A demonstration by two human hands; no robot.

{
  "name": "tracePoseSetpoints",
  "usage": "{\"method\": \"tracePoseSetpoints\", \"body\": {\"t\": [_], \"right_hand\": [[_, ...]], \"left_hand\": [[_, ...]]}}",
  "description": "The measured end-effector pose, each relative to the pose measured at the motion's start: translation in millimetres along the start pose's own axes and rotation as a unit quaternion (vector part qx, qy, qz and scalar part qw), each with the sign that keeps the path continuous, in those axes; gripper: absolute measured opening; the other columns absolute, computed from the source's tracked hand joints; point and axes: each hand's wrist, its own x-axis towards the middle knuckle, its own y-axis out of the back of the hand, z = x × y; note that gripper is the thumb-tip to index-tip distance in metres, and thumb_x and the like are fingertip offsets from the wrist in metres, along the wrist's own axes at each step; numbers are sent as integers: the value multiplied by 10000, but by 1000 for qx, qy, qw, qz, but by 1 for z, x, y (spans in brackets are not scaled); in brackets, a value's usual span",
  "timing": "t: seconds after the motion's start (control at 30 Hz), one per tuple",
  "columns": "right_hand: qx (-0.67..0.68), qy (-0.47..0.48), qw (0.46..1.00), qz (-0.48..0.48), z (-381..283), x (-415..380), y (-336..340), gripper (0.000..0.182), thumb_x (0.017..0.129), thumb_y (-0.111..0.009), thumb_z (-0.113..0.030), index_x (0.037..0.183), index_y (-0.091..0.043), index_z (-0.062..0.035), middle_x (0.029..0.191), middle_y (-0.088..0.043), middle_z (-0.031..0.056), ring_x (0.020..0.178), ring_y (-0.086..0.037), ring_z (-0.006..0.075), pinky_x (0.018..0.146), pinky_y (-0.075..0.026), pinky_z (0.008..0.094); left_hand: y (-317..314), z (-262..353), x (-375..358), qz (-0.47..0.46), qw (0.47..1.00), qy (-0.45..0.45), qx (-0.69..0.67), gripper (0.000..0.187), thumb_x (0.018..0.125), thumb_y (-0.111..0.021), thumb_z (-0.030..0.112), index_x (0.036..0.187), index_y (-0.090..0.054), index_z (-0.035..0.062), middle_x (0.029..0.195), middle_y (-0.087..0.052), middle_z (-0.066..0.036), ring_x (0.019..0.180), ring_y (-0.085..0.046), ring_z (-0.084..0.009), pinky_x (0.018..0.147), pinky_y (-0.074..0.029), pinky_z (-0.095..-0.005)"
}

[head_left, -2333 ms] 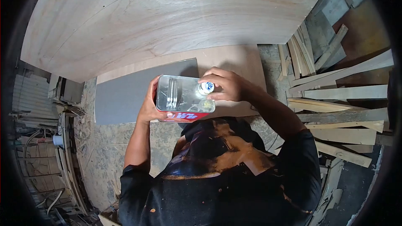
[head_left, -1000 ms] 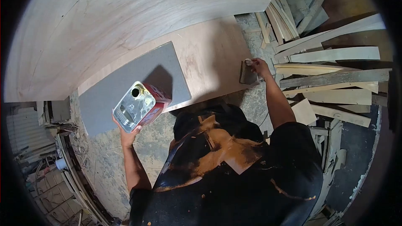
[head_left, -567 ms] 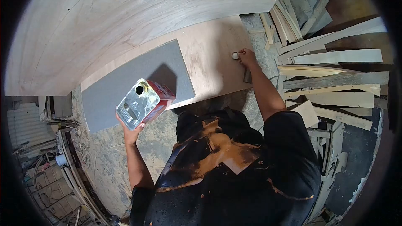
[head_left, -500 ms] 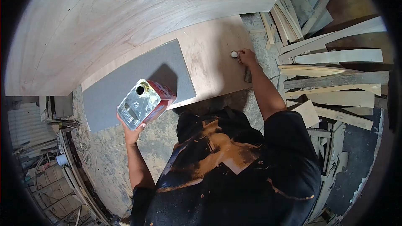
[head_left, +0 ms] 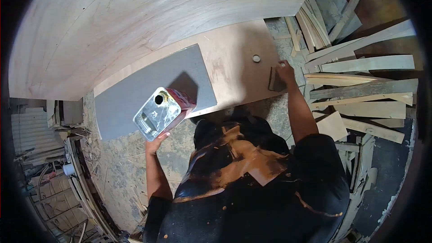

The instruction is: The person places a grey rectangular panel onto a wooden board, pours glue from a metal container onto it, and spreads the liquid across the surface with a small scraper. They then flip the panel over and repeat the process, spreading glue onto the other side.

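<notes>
Over the near edge of the grey sheet (head_left: 144, 94), the left hand (head_left: 155, 145) holds a red-sided metal can (head_left: 158, 116), its fingers grasping the lower end, with the thumb along the side nearest the person. The can is tilted, its metal top facing the camera and its open mouth (head_left: 159, 99) at the end away from those fingers. Yellowish residue rings the mouth; the opening is dark, so the contents cannot be seen.

To the right of the grey sheet, a round cap (head_left: 256, 58) lies on the plywood board (head_left: 231, 63) that also carries the sheet. Farther right of the sheet, beyond the cap, the right hand (head_left: 286, 73) is at the upper corner of a dark flat block (head_left: 277, 80), fingers curled; whether they grip it cannot be told.

Half a second ago the right fingers were at the cap; now they are apart from it, nearer the block. In the earliest view, a white cap sat on the can beneath the right fingers.
</notes>
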Motion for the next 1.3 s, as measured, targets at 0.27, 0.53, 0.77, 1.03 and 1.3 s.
{"method": "tracePoseSetpoints", "body": {"t": [0.27, 0.53, 0.77, 1.03, 1.3], "right_hand": [[-111, -120, 987, -12, -12, -75, 10, 887, 571, -788, -440, 1255, -363, -69, 1212, -432, 254, 1078, -480, 450, 897, -428, 481], [94, -65, 985, 128, 20, -79, 11, 704, 660, -785, -233, 1191, -348, -81, 1133, -545, 198, 1042, -537, 367, 862, -436, 449], [464, -240, 819, 239, -34, -157, -22, 819, 737, -752, -248, 1369, -267, -57, 1238, -494, 195, 1056, -521, 276, 895, -408, 375], [629, -252, 695, 240, -121, -224, -104, 868, 753, -732, -288, 1398, -221, -12, 1326, -414, 216, 1208, -414, 271, 973, -340, 367], [651, -258, 664, 261, -139, -292, -115, 816, 801, -676, -232, 1406, -177, -4, 1396, -325, 220, 1281, -338, 263, 1025, -277, 365]], "left_hand": [[-8, 19, 13, 7, 995, -100, -20, 696, 594, -825, 103, 1186, -479, -19, 1129, -551, -85, 1017, -533, -193, 890, -435, -326], [13, 114, 29, 44, 946, -322, 5, 1083, 472, -824, 152, 1368, -233, 7, 1271, -415, -139, 1160, -431, -233, 997, -357, -367], [62, 170, 40, 26, 872, -393, 291, 1097, 418, -793, 213, 1381, -291, 58, 1063, -470, -168, 1009, -463, -339, 926, -370, -423], [67, 197, 69, -57, 799, -415, 431, 1072, 483, -769, 279, 1416, -269, 111, 1033, -463, -176, 959, -448, -328, 879, -378, -427], [38, 206, 83, -108, 757, -426, 484, 1076, 485, -774, 291, 1421, -263, 148, 1055, -448, -185, 967, -437, -339, 881, -370, -437]]}}
